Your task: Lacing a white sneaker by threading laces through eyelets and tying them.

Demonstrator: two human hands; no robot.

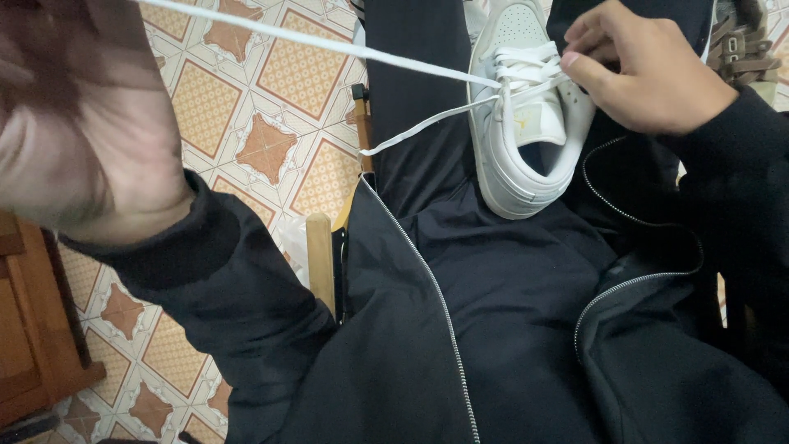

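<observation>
A white sneaker (526, 123) lies on my lap between my dark trouser legs, toe pointing away. My right hand (645, 70) rests against its laced part, fingers curled and pinching the white lace at the eyelets. My left hand (78, 123) is raised close to the camera at the left, blurred, pulling one long end of the white shoelace (329, 43) taut up and to the left. A second, shorter lace end (419, 127) hangs out to the left of the shoe. My grip on the lace is hidden by the blur.
I wear a dark zip jacket (427, 329). A wooden chair frame (320, 259) shows beside my left leg. The floor (271, 90) has orange and white patterned tiles. A wooden cabinet (29, 329) stands at the lower left. A brown strapped shoe (744, 45) is at the top right.
</observation>
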